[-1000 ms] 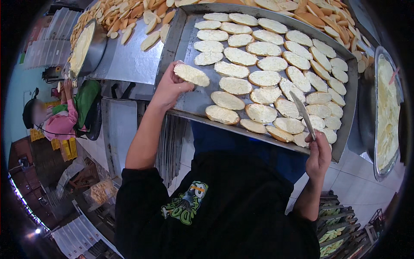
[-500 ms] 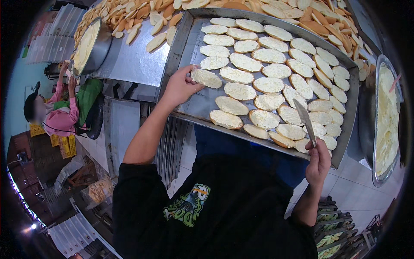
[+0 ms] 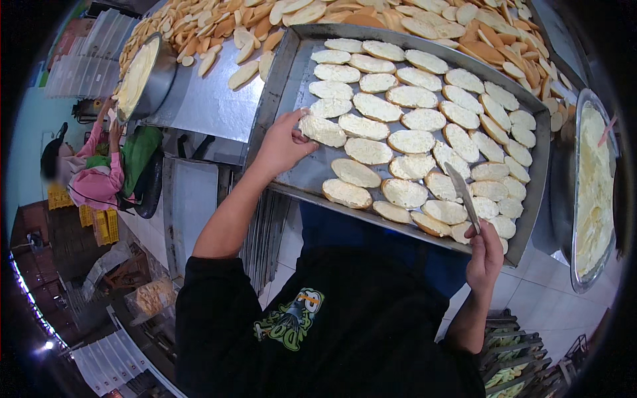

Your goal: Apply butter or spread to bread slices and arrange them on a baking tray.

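My left hand [image 3: 285, 142] grips a cream-coated bread slice [image 3: 324, 131] by its left end, low at the left side of a metal baking tray [image 3: 284, 60]. Many oval slices with pale spread [image 3: 409, 166] lie in rows in that tray. My right hand [image 3: 483, 249] holds a long flat spreading knife [image 3: 462, 192] at the tray's near right, its blade pointing up over the slices. Whether the left slice rests on the tray floor is hard to tell.
Heaped bread slices [image 3: 478, 26] lie behind the tray. A metal bowl of cream [image 3: 142, 79] is at left, another [image 3: 590, 192] at right. A seated co-worker in pink [image 3: 93, 179] works at left, near yellow crates [image 3: 103, 225]. Dark racks [image 3: 511, 351] stand lower right.
My left hand and its slice have moved right and down into line with the other slices. The whole scene has shifted slightly downward in view; the knife stays over the tray's right part.
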Available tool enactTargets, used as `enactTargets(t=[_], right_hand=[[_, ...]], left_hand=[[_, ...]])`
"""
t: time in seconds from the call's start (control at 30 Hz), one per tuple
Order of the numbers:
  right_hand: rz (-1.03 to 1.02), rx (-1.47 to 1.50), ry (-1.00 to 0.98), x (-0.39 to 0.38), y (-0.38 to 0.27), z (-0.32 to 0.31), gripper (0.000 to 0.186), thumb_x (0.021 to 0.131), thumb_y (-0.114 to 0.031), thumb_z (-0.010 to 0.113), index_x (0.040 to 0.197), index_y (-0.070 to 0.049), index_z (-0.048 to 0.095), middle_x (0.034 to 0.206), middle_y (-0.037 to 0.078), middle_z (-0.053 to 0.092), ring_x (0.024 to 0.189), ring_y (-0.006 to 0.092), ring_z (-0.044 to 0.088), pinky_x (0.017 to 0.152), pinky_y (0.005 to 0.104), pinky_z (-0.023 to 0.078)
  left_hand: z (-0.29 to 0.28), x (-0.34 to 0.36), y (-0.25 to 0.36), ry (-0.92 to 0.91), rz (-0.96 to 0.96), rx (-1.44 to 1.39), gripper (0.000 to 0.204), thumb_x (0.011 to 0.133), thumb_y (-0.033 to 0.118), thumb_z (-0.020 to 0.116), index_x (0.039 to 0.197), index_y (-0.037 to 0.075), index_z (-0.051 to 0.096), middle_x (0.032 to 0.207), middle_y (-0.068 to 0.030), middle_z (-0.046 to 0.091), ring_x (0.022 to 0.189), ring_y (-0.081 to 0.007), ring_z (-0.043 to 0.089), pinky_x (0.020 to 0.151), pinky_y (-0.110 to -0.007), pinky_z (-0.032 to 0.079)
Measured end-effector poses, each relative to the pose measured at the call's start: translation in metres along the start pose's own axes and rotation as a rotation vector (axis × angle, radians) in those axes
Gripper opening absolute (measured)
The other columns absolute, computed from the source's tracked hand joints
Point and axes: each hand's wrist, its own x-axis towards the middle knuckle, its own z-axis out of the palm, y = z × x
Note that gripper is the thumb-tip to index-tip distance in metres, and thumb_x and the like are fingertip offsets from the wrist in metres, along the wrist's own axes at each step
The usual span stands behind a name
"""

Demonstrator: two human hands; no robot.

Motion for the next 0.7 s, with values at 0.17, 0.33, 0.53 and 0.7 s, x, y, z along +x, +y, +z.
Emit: enactTargets(t=[0.17, 0.33, 0.53, 0.7], right_hand=[[0.01, 0.002, 0.007, -0.002, 0.003, -0.002, 0.03, 0.079, 0.006, 0.04, 0.106, 0.002, 0.053, 0.076, 0.01, 0.052, 0.07, 0.0178, 0.049, 0.067, 0.0265, 0.039], [-0.012, -0.014, -0.036, 0.003, 0.011, -0.003, 0.029, 0.087, -0.007, 0.041, 0.113, 0.003, 0.049, 0.082, 0.007, 0.054, 0.071, 0.011, 0.048, 0.062, 0.022, 0.039], [0.023, 0.058, -0.017, 0.013, 0.009, 0.007, 0.028, 0.082, 0.002, 0.041, 0.107, 0.002, 0.052, 0.076, 0.01, 0.052, 0.07, 0.0174, 0.048, 0.064, 0.0268, 0.039], [0.002, 0.044, -0.062, 0.014, 0.015, 0.001, 0.029, 0.087, -0.003, 0.04, 0.114, 0.004, 0.048, 0.081, 0.008, 0.054, 0.07, 0.0111, 0.046, 0.062, 0.0226, 0.038]], left_hand=[[-0.008, -0.001, 0.01, 0.082, 0.063, 0.136, 0.063, 0.065, 0.011, 0.072, 0.121, 0.003, 0.044, 0.109, -0.011, 0.047, 0.07, -0.0139, 0.054, 0.067, -0.025, 0.047], [-0.033, 0.013, 0.023, 0.115, 0.21, 0.196, 0.038, 0.074, 0.018, 0.065, 0.106, 0.003, 0.052, 0.1, -0.0072, 0.051, 0.07, -0.0121, 0.051, 0.063, -0.024, 0.043], [-0.041, 0.067, 0.042, 0.171, 0.281, 0.067, 0.021, 0.08, 0.018, 0.059, 0.093, 0.002, 0.055, 0.089, -0.0038, 0.055, 0.071, -0.0111, 0.05, 0.062, -0.023, 0.041], [-0.05, 0.143, 0.031, 0.376, 0.416, -0.047, 0.022, 0.079, 0.017, 0.059, 0.095, 0.001, 0.055, 0.082, -0.0039, 0.056, 0.068, -0.0114, 0.051, 0.064, -0.022, 0.042]])
